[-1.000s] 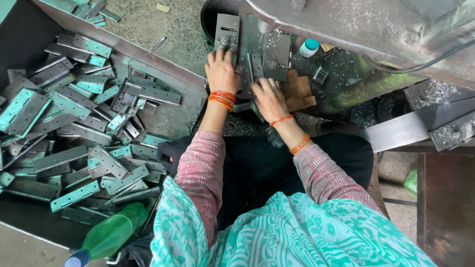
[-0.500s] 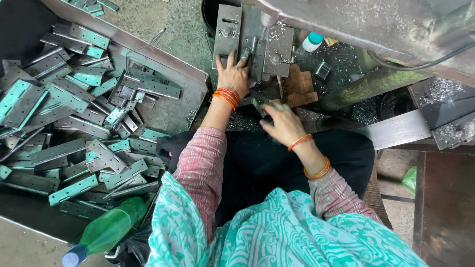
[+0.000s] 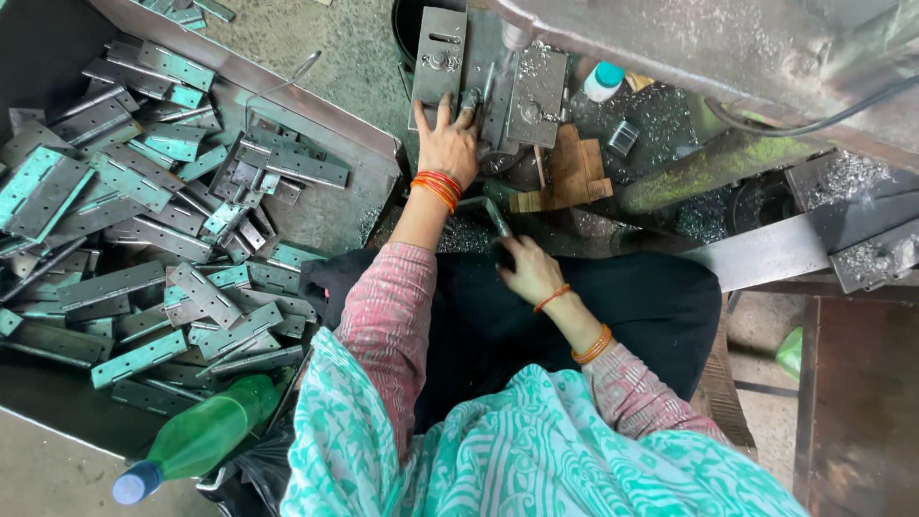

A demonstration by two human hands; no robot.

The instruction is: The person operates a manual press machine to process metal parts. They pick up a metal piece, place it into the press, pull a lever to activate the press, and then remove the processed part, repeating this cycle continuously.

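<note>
Left hand [image 3: 448,144] flat, fingers spread, pressing grey drilled steel plate [image 3: 438,57] under grey machine body [image 3: 689,43], likely to steady it. Right hand [image 3: 529,271] closed around dark metal tool handle [image 3: 497,219], below plate. Heap of grey-teal hinge strips [image 3: 144,220] left of plate, within reach.

Hinge pile [image 3: 163,220] crowds the left; bare concrete [image 3: 330,48] beyond it.

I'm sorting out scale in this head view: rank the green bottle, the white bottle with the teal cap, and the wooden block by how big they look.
Largest to smallest:
1. green bottle, though it lies nearest the camera, which inflates it
2. wooden block
3. white bottle with the teal cap
</note>
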